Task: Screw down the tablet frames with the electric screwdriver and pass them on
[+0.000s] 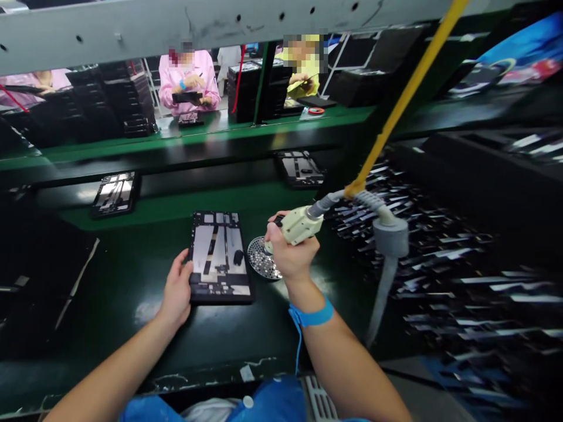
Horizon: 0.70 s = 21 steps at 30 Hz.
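Note:
My left hand (176, 290) grips the left edge of an opened tablet (220, 252) lying on the green bench, its thumb along the frame. Batteries, ribbon cables and a small black part show inside the tablet. To its right, my right hand (292, 252) is wrapped round a cream corded electric screwdriver (302, 225), which slants down to the left. The screwdriver's lower end is over a round perforated metal plate (260, 266) just right of the tablet; whether they touch I cannot tell. A blue wrist strap (317, 313) circles my right wrist.
A yellow strap (407, 88) and grey cord (380, 296) run from the screwdriver. Two more opened tablets, left (115, 193) and right (302, 169), lie farther back. Blurred stacked dark parts (440, 246) fill the right side. A person in pink (189, 85) works opposite.

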Motion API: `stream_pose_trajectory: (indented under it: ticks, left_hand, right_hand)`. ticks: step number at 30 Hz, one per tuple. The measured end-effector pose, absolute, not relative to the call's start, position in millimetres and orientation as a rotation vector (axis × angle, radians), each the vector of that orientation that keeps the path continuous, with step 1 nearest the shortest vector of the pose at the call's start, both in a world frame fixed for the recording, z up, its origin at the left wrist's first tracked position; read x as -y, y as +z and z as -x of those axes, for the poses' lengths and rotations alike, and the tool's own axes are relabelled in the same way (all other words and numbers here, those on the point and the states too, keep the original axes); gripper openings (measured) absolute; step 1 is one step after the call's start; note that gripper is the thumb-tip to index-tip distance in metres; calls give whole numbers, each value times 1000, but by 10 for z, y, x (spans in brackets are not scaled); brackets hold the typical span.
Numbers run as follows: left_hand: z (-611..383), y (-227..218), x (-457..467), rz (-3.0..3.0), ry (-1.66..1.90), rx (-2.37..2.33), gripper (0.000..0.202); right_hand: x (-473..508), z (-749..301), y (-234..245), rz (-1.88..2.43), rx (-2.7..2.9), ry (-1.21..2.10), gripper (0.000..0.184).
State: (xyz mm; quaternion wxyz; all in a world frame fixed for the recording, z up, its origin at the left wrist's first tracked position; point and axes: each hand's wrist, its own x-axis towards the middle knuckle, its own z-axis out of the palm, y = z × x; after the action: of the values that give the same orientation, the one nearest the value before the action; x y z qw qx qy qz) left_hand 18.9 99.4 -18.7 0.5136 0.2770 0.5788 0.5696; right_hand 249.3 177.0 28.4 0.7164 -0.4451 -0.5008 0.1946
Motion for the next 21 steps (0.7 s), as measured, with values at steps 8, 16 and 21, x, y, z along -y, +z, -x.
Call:
stream_pose_trajectory:
  ticks: [8,16,21]
  left_hand:
    - [125,-222,-501,-1313,1125,-1726,48]
    - [-166,342,-801,-2657,172,-1290,26]
    - [-357,527,-1053,-2788,-234,-1180,24]
  right_hand:
    - [-1782,-2453,227,960,1124,445,23]
    - [-1773,-2440,201,945,1177,412,23]
    - [-1759,-2433,198,950,1192,410,22]
